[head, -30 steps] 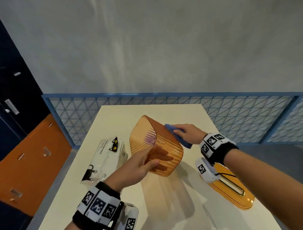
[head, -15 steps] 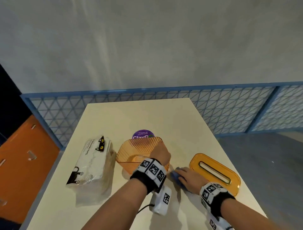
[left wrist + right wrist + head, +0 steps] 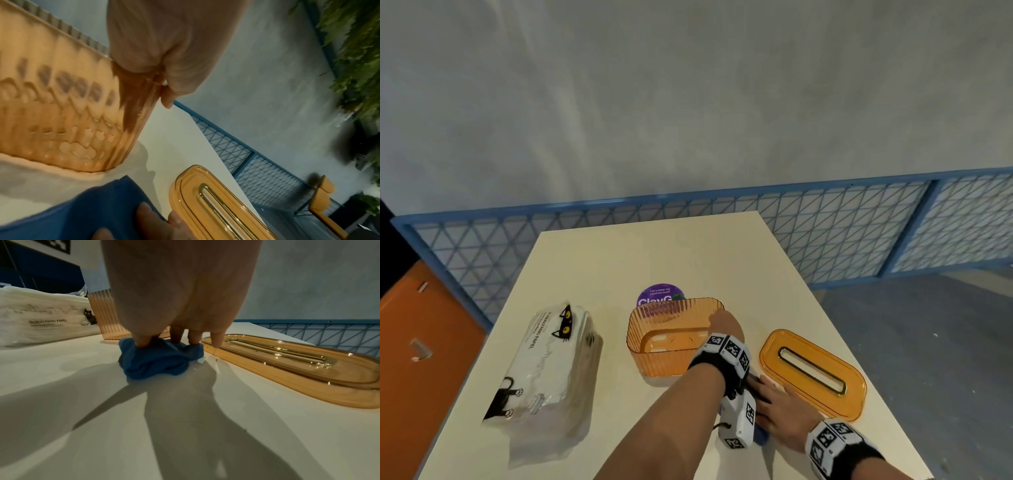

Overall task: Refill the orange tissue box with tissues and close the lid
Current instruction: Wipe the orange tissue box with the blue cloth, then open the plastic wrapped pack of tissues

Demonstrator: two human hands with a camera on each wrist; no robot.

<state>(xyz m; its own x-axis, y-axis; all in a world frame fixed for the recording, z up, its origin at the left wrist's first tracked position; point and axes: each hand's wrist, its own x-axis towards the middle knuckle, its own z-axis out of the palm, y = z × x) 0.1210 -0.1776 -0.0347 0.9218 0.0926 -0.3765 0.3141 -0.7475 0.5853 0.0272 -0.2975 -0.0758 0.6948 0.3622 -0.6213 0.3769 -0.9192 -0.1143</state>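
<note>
The ribbed orange tissue box (image 3: pixel 671 342) stands upright on the table, open-topped with no tissues inside. My left hand (image 3: pixel 724 325) pinches the rim at its right end (image 3: pixel 162 81). The orange lid (image 3: pixel 813 373) with its long slot lies flat to the right of the box. A wrapped tissue pack (image 3: pixel 548 363) printed with black cats lies to the left. My right hand (image 3: pixel 174 342) sits low on the table between box and lid. Its thumb and fingers dig into a bunched blue cloth (image 3: pixel 158 360), and the little finger touches the lid's edge (image 3: pixel 207 344).
A purple round sticker (image 3: pixel 659 296) shows on the table just behind the box. The table (image 3: pixel 654 253) ends at a blue mesh fence (image 3: pixel 825 240). Orange cabinets (image 3: pixel 421 342) stand to the left, and grey floor lies to the right.
The box, raised and tilted a second ago, now stands upright on the table. My right hand has come down with the blue cloth onto the table beside the lid.
</note>
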